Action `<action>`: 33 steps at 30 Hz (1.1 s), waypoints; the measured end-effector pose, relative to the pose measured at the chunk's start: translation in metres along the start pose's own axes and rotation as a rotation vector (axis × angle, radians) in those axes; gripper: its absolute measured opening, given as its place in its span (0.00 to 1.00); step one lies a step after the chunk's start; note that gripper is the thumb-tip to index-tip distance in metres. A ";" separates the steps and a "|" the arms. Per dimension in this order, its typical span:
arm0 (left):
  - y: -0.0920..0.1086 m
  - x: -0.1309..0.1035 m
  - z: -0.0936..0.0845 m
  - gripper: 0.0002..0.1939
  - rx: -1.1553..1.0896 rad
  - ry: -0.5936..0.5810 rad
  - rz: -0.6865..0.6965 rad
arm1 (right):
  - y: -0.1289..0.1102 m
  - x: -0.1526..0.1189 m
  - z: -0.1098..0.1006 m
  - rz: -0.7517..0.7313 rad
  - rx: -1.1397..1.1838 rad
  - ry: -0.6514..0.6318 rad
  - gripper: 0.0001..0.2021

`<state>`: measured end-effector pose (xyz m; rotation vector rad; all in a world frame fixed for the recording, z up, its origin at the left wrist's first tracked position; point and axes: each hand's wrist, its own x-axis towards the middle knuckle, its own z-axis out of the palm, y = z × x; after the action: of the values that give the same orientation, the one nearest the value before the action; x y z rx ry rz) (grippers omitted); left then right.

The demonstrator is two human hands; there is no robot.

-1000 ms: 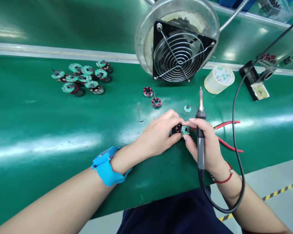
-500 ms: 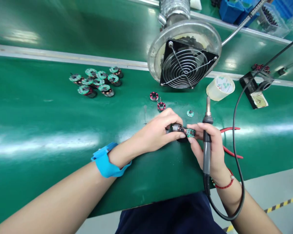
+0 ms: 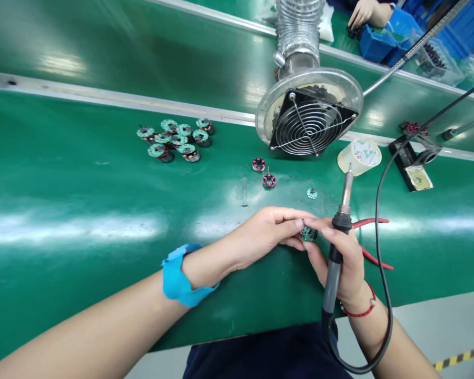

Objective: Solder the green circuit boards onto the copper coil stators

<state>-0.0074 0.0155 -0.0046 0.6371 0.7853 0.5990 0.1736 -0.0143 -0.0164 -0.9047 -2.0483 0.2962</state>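
A small green circuit board (image 3: 308,233) sits between the fingertips of my two hands, with the part beneath it mostly hidden. My left hand (image 3: 270,231), with a blue band at the wrist, closes its fingers round that piece from the left. From the right, my right hand (image 3: 345,258) touches the board with its fingertips and also carries a soldering iron (image 3: 334,273), tip pointing up and away. Farther back lie a loose green board (image 3: 312,193) and two red-and-black rings, one a stator ring (image 3: 269,181), the other a ring (image 3: 258,164) behind it.
Several assembled motors (image 3: 179,141) cluster at the back left. A fume extractor fan (image 3: 308,126) hangs over the bench, beside a tape roll (image 3: 359,157) and an iron stand (image 3: 413,163). Red-handled pliers (image 3: 375,258) lie right. Another person's hand (image 3: 365,12) is at blue bins.
The view has shifted. My left fingers have moved over the motor body, which was visible before and is now hidden. The iron is more tilted. Another person's hand has appeared at the top.
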 end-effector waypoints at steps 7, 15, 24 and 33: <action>-0.009 0.002 0.005 0.13 0.181 0.068 0.154 | -0.003 0.003 0.005 0.104 -0.202 -0.089 0.23; 0.008 -0.001 -0.006 0.10 0.450 0.191 0.274 | 0.001 -0.002 0.003 0.071 -0.160 -0.079 0.27; 0.059 -0.015 -0.085 0.04 1.276 0.763 0.314 | 0.009 -0.011 0.000 0.152 -0.075 0.006 0.28; 0.049 -0.004 -0.091 0.15 1.709 1.139 0.640 | 0.007 -0.012 -0.001 0.162 -0.076 -0.015 0.25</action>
<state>-0.0935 0.0713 -0.0181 2.2552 2.2326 0.7628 0.1827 -0.0179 -0.0272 -1.1212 -2.0149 0.3145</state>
